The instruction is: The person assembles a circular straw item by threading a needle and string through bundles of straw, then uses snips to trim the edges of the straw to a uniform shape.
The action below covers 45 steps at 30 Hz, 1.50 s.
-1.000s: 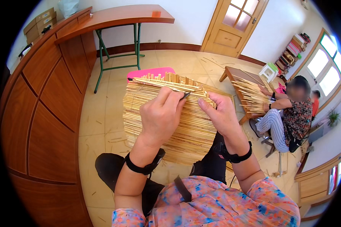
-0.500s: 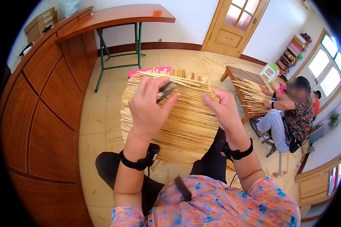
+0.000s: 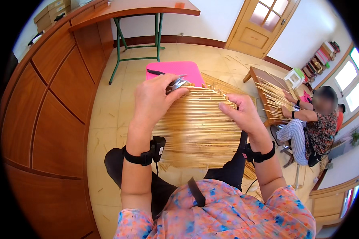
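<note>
A mat of straw-coloured stalks (image 3: 199, 127), bound side by side, stands tilted in front of me above my lap. At its upper left edge, my left hand (image 3: 155, 95) is closed round a silver metal hand tool (image 3: 177, 84), shaped like shears or pliers. The thumb lies against the stalks, and the palm side is hidden. My right hand (image 3: 243, 111) pinches the upper right edge, thumb on the near face and fingers behind. Beyond the mat is a pink stool top (image 3: 187, 69) with a black handle (image 3: 155, 72) over it; whether this belongs to the tool, I cannot tell.
Loose stalks (image 3: 225, 85) lie on the floor behind the mat. To the right, another person (image 3: 321, 119) sits handling stalks at a low wooden table (image 3: 257, 79). Wooden cabinets (image 3: 60, 115) line my left, and a green-legged table (image 3: 147, 8) stands at the back.
The mat has tipped and shifted right, uncovering more of the pink stool top. My left hand has closed more round the tool, which has turned. My right hand keeps its pinch.
</note>
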Available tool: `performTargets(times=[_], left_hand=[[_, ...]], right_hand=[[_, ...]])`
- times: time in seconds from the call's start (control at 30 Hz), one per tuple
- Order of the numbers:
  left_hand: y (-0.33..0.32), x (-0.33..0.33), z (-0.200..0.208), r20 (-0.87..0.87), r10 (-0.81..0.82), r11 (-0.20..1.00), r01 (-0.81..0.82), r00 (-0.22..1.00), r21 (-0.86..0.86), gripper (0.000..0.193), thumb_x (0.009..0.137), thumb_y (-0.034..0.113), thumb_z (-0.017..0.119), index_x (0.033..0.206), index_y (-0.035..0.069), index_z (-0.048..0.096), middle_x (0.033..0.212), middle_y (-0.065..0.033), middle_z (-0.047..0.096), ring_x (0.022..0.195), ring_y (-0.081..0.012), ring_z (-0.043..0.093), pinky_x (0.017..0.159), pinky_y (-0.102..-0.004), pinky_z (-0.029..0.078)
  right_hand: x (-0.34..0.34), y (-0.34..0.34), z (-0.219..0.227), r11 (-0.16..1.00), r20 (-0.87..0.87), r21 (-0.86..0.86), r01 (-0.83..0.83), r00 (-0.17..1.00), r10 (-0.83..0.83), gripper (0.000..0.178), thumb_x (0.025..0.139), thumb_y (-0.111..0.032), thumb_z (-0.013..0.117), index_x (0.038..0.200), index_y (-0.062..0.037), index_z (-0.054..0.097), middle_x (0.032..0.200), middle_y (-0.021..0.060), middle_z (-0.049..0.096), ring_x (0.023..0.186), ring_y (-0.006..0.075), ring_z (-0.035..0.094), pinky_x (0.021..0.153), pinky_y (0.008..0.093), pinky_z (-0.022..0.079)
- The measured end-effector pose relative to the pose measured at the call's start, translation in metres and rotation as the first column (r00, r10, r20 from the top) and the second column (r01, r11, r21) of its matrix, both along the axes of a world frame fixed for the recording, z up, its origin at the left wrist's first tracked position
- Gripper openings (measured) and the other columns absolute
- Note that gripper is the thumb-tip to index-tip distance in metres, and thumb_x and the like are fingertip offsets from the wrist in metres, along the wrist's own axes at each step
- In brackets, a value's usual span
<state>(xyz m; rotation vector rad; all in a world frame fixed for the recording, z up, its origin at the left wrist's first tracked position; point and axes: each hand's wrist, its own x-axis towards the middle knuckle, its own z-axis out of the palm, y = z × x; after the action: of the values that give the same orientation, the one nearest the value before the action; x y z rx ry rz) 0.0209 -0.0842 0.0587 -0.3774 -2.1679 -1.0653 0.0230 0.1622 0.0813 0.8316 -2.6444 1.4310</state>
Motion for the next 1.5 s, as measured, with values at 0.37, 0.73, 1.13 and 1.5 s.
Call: performTargets(times=[0.37,0.73,1.13,1.5], left_hand=[[0.002,-0.003,-0.003,0.142,-0.050,0.991,0.031,0.989,0.130,0.023,0.072,0.016,0.075,0.085,0.000,0.066,0.076,-0.0064,0.058,0.064,-0.0148,0.056,0.060,-0.0274,0.045],[-0.001,-0.007,-0.002,0.042,0.070,0.965,-0.078,0.997,0.250,0.027,0.069,0.014,0.078,0.087,-0.001,0.064,0.086,-0.0075,0.055,0.072,-0.0190,0.058,0.065,-0.0294,0.048],[0.015,0.019,0.018,-0.113,0.450,0.833,-0.371,0.886,0.410,0.043,0.066,0.009,0.080,0.098,0.004,0.052,0.087,-0.0059,0.055,0.078,-0.0195,0.055,0.068,-0.0298,0.046],[0.015,0.051,0.027,-0.266,-0.428,0.004,0.296,0.864,0.955,0.013,0.084,0.005,0.052,0.096,0.000,0.054,0.075,-0.0063,0.058,0.042,-0.0088,0.038,0.040,-0.0215,0.027]], right_hand=[[-0.012,0.006,-0.012,0.998,0.011,-0.032,-0.045,0.999,0.045,0.023,0.087,-0.020,0.062,0.091,0.0029,0.064,0.073,0.0000,0.060,0.070,0.0052,0.049,0.065,0.0240,0.043],[-0.012,0.006,-0.007,0.974,0.112,-0.225,-0.031,0.992,0.057,0.024,0.087,-0.016,0.061,0.100,0.0042,0.064,0.082,0.0000,0.063,0.076,0.0053,0.052,0.070,0.0232,0.044],[0.022,-0.011,0.017,0.998,-0.645,-0.051,0.023,0.763,-0.050,0.025,0.079,-0.011,0.067,0.101,-0.0004,0.066,0.078,0.0145,0.065,0.060,0.0250,0.062,0.057,0.0270,0.047],[0.028,-0.020,0.019,1.000,-0.895,0.020,0.017,0.446,0.010,0.035,0.068,0.001,0.067,0.102,0.0008,0.065,0.090,0.0143,0.068,0.076,0.0285,0.067,0.067,0.0312,0.054]])
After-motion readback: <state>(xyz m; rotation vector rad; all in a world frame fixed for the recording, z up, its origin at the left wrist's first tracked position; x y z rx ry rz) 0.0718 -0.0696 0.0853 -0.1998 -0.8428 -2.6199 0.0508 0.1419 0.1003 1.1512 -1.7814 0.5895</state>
